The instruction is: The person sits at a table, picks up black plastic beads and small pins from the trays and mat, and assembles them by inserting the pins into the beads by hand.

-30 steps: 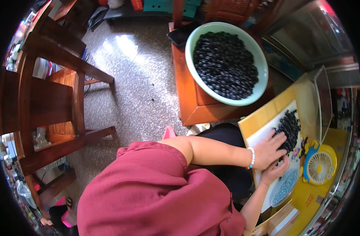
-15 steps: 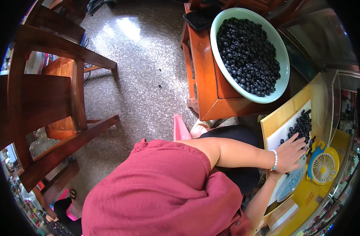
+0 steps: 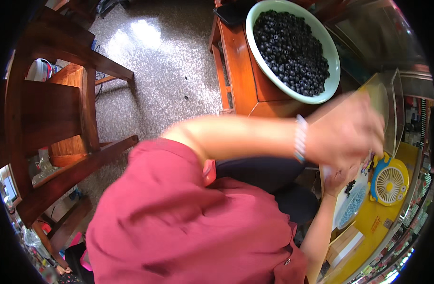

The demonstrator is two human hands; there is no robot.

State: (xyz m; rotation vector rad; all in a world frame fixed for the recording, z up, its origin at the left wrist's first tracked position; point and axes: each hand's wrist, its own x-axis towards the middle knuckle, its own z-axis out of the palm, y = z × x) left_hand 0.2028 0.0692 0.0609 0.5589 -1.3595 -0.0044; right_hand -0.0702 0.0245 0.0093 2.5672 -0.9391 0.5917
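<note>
Black beads (image 3: 351, 186) lie just beside the hands (image 3: 340, 179).

ROOM: I could pass over the yellow surface (image 3: 380, 223), below the fan (image 3: 389, 182) | BLOCKED: left hand (image 3: 347, 135), blurred, and right hand (image 3: 340, 180) cover the white board's (image 3: 339, 207) upper end; bead dish (image 3: 353, 208) along its right edge; clear panel (image 3: 395, 111) upright beyond.

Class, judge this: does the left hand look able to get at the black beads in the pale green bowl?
Probably yes: the bowl is uncovered, the left hand appears close to its rim in this view, and nothing visible blocks the way to the black beads.
</note>
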